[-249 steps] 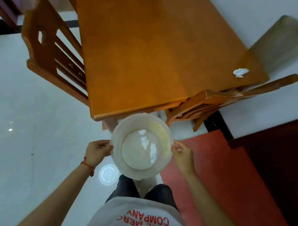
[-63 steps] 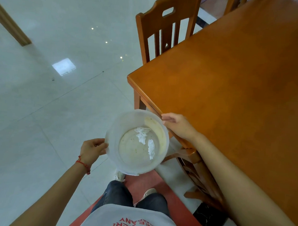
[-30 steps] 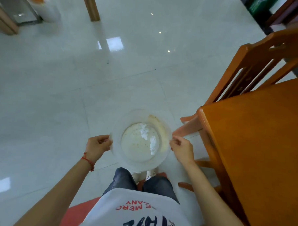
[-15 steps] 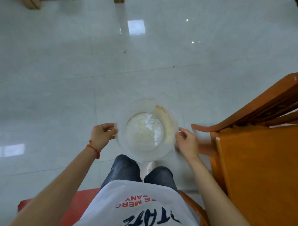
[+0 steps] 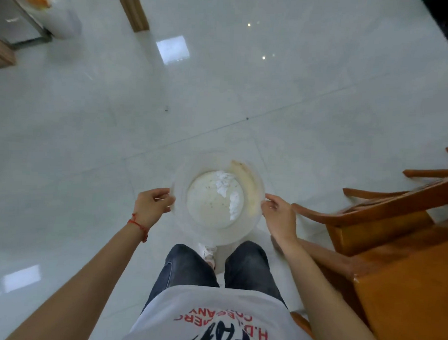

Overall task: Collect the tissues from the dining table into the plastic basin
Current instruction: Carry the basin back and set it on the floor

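I hold a round translucent plastic basin [image 5: 182, 193] in front of my waist, over the floor. My left hand [image 5: 152, 205] grips its left rim and my right hand [image 5: 278, 217] grips its right rim. Crumpled white tissues [image 5: 226, 189] lie inside it, toward the right of its bottom. A yellowish stain runs along the inner right wall. The corner of the orange wooden dining table [image 5: 412, 296] shows at the lower right; no tissue shows on the part of it in view.
A wooden chair [image 5: 385, 202] stands at the right, close to my right hand. Glossy white floor tiles [image 5: 221, 92] fill the view ahead. A wooden post [image 5: 132, 9] and a white appliance [image 5: 57, 16] stand at the far top left.
I have turned away from the table, which slid out to the right edge of view. The basin stays held in both hands, with the tissues lying in it.
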A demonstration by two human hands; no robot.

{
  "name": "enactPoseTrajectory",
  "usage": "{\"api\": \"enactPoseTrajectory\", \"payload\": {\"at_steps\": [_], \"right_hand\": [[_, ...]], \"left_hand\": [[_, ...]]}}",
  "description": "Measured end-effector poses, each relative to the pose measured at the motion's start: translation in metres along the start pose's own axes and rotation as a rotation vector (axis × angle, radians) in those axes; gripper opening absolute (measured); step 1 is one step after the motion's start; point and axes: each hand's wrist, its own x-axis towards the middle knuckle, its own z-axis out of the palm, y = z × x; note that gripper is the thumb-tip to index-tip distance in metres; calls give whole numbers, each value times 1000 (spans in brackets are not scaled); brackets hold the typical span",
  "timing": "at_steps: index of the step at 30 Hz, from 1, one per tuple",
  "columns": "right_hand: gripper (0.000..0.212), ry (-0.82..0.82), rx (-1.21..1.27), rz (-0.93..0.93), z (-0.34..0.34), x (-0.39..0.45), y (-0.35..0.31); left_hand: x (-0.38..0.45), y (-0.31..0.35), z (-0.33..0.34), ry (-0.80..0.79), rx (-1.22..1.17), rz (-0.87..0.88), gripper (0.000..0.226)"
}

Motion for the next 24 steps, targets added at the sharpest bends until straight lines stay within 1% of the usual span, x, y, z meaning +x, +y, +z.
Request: {"api": "enactPoseTrajectory", "payload": {"at_steps": [5,15,24], "right_hand": [[33,37,62,44,-14,47,-21],[30,117,88,53,-84,159,-72],[29,260,165,109,-152,228,-105]], "left_hand": [[47,50,21,-41,39,22,20],[133,168,107,-98,120,48,24],[202,274,191,-252,227,124,23]]}}
